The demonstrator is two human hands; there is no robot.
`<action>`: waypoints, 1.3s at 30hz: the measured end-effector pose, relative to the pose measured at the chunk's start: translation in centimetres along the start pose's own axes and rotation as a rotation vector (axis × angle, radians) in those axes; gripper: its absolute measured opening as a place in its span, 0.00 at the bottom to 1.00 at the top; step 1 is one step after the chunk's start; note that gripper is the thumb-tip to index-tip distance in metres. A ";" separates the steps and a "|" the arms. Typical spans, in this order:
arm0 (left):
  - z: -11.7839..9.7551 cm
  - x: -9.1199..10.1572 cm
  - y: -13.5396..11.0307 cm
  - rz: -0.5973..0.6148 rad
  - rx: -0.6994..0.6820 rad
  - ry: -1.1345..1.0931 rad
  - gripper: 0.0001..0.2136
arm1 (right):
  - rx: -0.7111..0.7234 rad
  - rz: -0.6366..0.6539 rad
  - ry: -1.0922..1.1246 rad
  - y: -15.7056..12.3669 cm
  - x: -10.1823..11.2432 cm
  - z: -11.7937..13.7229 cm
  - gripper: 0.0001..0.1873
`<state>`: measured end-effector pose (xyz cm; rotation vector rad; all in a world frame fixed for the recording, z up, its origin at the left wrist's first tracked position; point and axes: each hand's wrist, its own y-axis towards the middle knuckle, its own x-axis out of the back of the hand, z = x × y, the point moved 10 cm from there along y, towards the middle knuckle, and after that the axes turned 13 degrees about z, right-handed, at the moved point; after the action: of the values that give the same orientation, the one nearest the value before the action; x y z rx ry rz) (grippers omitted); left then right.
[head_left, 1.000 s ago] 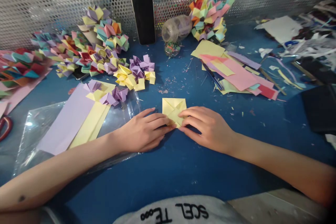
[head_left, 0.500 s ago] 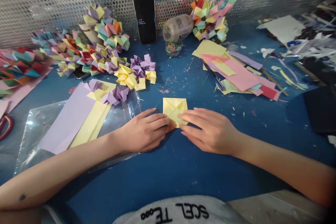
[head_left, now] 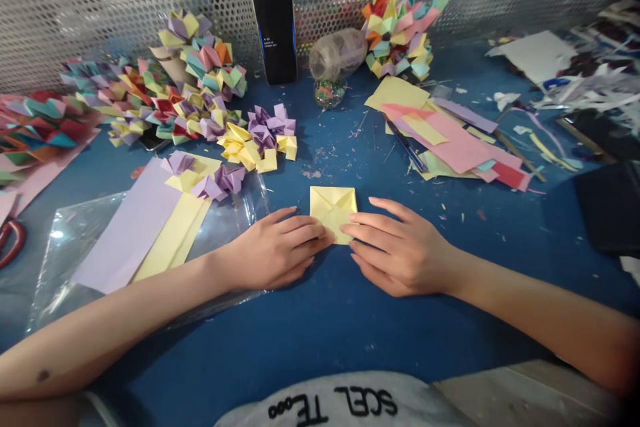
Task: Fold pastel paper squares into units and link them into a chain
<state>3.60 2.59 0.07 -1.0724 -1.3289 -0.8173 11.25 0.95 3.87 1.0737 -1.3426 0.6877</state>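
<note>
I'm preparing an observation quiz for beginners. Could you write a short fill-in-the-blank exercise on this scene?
The folded paper between the left hand and the right hand is ____ in color.
The tabletop is ____ in color.
In the picture, the smartphone stands to the ____ of the plastic bottle.

Missing words: yellow; blue; left.

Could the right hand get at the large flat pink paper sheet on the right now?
Probably yes: between the right hand and the large flat pink paper sheet, nothing upright stands in the way.
</note>
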 end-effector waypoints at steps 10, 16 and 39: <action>-0.2 0.9 -0.1 -0.105 -0.020 -0.003 0.18 | -0.094 -0.028 -0.009 0.4 -0.3 -1.0 0.06; 0.0 2.3 -1.4 -0.308 0.006 -0.008 0.15 | -0.136 -0.016 0.048 0.4 -0.4 -1.8 0.05; 0.7 0.6 -0.3 -0.083 0.043 -0.052 0.18 | -0.303 -0.128 0.111 -0.2 -0.2 -4.2 0.10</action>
<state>3.14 3.17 0.61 -1.0160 -1.4365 -0.8234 13.11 4.70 4.06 0.8565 -1.2256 0.4263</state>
